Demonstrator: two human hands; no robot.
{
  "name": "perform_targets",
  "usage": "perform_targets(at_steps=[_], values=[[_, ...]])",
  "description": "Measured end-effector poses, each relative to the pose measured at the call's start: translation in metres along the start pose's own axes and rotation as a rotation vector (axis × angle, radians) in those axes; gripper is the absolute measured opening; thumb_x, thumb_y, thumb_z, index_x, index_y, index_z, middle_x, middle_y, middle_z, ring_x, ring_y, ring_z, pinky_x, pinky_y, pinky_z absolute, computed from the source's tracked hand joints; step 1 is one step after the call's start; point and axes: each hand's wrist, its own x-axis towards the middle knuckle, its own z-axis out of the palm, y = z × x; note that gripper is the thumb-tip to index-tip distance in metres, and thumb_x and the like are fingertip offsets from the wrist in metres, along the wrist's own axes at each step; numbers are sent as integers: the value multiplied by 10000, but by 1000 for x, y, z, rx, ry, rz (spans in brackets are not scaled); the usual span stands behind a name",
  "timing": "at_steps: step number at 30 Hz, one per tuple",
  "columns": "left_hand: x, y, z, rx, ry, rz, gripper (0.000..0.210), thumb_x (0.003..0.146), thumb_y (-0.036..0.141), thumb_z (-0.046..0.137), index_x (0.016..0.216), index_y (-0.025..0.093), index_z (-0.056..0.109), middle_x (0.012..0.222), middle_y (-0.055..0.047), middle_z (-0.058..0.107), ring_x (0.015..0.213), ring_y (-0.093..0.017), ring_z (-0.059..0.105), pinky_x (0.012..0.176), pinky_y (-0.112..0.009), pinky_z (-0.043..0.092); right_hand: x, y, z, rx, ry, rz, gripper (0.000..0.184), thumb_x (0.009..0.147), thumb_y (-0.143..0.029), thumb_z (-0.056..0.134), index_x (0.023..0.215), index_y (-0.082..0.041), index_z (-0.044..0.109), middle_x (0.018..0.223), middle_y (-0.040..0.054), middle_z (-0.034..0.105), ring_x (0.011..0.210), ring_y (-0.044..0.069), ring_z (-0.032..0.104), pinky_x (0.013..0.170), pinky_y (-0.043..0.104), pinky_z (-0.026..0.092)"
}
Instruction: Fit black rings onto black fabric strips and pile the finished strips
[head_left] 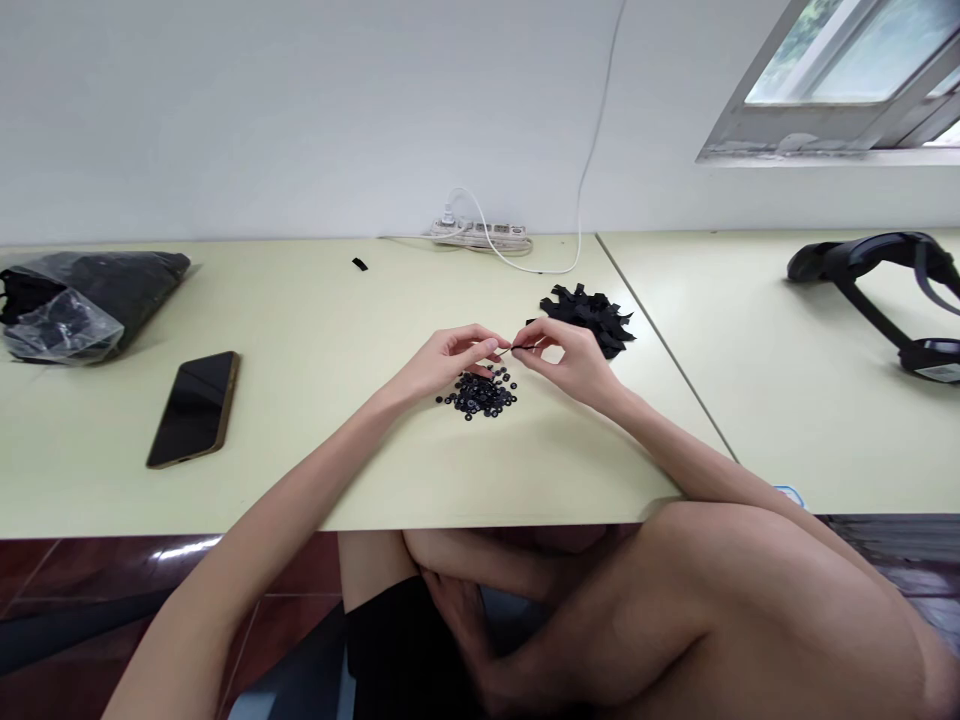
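Observation:
My left hand (466, 355) is closed in a pinch above a pile of small dark ring-shaped pieces (480, 395). A thin, light-coloured sliver shows at its fingertips, too small to name. My right hand (564, 355) pinches a short black strip (523, 348), like cloth or ribbon, whose end meets the fingertips of my left hand. Just behind my right hand lies a heap of black strips (591, 308) of similar look. Fingers hide part of the held strip.
A phone (193, 410) and a dark plastic bag (112, 300) lie on the left. One loose black strip (360, 264) lies farther back. A power strip (480, 234) with white cables sits by the wall. On the right is a black headset (862, 290).

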Motion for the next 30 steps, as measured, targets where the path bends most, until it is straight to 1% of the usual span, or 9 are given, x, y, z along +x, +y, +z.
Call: perform_targets(at_steps=[3, 7, 10, 14, 17, 20, 23, 26, 30], values=[[1, -1, -4, 28, 34, 0, 409, 1064, 595, 732, 1192, 220, 836, 1417, -126, 765, 1215, -270, 763, 978, -392, 680, 7, 11, -11, -123, 232, -4, 48, 995, -307, 719, 980, -264, 706, 967, 39, 779, 885, 230, 735, 854, 432, 641], [4, -6, -10, 67, 138, 2, 346, 1066, 540, 703, 1100, 214, 813, 1326, -131, 780, 1160, -262, 751, 913, -372, 671, 12, 32, -31, -328, 508, 73, 40, 962, -266, 652, 993, -275, 628, 1016, 57, 740, 975, 257, 683, 869, 446, 594], [6, -10, -17, 70, 223, 4, 303, 1051, 506, 694, 1049, 219, 788, 1302, -122, 785, 1142, -259, 748, 907, -371, 659, 13, 50, -40, -441, 548, 139, 103, 939, -270, 626, 1035, -275, 588, 1078, 76, 704, 1044, 283, 621, 945, 487, 572], [15, -23, -41, 226, 403, 65, 205, 1025, 380, 655, 1059, 223, 782, 1247, -98, 800, 1158, -262, 741, 1011, -405, 627, 10, 66, -41, -531, 537, 203, 368, 847, -313, 698, 1195, -251, 598, 1256, 108, 668, 1208, 348, 556, 1135, 619, 504], [31, -42, -76, 404, 706, 69, 195, 944, 183, 612, 1077, 219, 750, 1322, -97, 775, 1219, -271, 718, 1118, -429, 571, 7, 67, -36, -538, 490, 166, 395, 887, -322, 687, 1268, -257, 605, 1334, 118, 641, 1276, 367, 540, 1188, 646, 466], [55, -62, -124, 468, 943, -93, 287, 882, 75, 610, 1118, 221, 683, 1422, -136, 698, 1268, -294, 686, 1178, -441, 518, 7, 58, -30, -528, 429, 83, 308, 942, -289, 661, 1248, -266, 630, 1313, 122, 656, 1290, 374, 548, 1181, 640, 463], [77, -72, -177, 707, 984, -99, 370, 901, 42, 592, 1232, 201, 643, 1539, -187, 593, 1436, -336, 567, 1283, -452, 396, 7, 46, -22, -490, 405, -15, 210, 975, -228, 641, 1178, -283, 657, 1259, 111, 707, 1255, 373, 580, 1128, 619, 479], [92, -75, -222, 795, 982, -263, 345, 956, 115, 642, 1300, 134, 620, 1587, -265, 533, 1539, -416, 463, 1339, -519, 294, 5, 37, -16, -461, 333, -80, 181, 1025, -190, 613, 1154, -300, 676, 1209, 96, 746, 1182, 354, 622, 1069, 583, 494], [104, -82, -252, 783, 990, -316, 359, 938, 203, 714, 1279, 114, 652, 1528, -290, 565, 1525, -485, 417, 1332, -610, 257, 2, 31, -12, -447, 289, -112, 190, 1041, -168, 616, 1148, -302, 695, 1187, 91, 771, 1149, 346, 644, 1041, 566, 494]])
